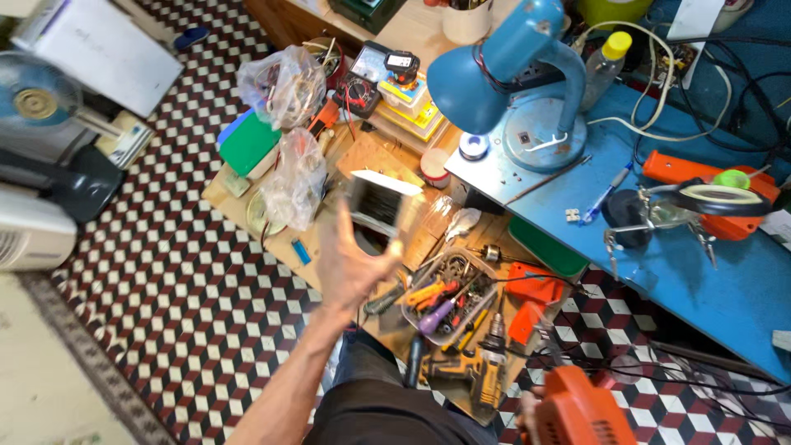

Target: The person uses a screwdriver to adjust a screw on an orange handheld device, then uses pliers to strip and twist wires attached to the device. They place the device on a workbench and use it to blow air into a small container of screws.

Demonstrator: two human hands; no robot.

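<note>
My left hand (353,262) is raised over a low wooden bench and holds a small flat boxy device (379,202) with a dark ribbed face; it is blurred. My right hand (527,419) shows only at the bottom edge, wrapped around the handle of an orange power tool (577,408). Beneath my left hand lies a clear tray (449,297) of screwdrivers with coloured handles. A yellow cordless drill (474,367) rests beside the tray, near my knee.
A blue desk lamp (511,78) stands on the blue table (709,272) at right, with a magnifier stand (709,202), pen and cables. The wooden bench (247,216) carries plastic bags, a green box and meters. A fan (37,99) stands at left on the chequered floor.
</note>
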